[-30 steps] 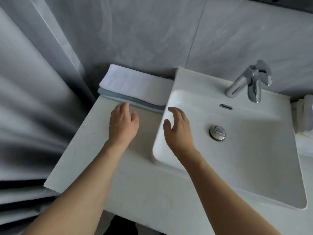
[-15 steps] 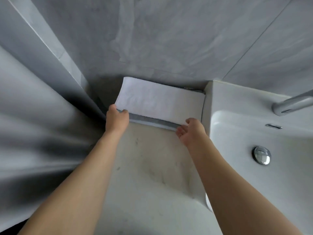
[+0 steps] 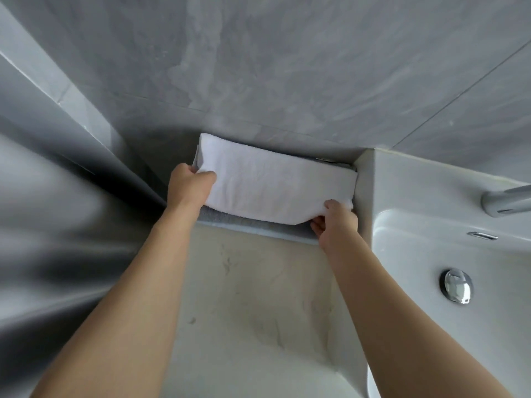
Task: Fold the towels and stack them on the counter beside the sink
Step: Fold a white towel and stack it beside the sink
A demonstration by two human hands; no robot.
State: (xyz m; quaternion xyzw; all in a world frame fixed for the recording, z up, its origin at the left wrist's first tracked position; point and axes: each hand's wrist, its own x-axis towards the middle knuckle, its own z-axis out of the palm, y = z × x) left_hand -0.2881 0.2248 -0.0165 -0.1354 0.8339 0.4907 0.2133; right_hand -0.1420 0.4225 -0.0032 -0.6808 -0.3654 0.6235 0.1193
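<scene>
A folded white towel [image 3: 273,182] lies on top of a folded grey-blue towel [image 3: 258,225] at the back of the pale counter [image 3: 253,297], against the wall and left of the sink [image 3: 431,254]. My left hand [image 3: 188,186] grips the white towel's left end, thumb on top. My right hand [image 3: 336,222] pinches its front right corner, which is lifted off the grey-blue towel. Only the front edge of the grey-blue towel shows.
A chrome tap [image 3: 505,201] juts in at the right edge, and a chrome drain plug [image 3: 457,286] sits in the basin. Grey tiled wall rises behind the towels. A grey curtain-like surface [image 3: 57,225] fills the left side beyond the counter's edge.
Both hands reached from the counter front to the towel stack and took hold of the white towel. Its front edge and right corner have lifted and crumpled. The view moved closer and left.
</scene>
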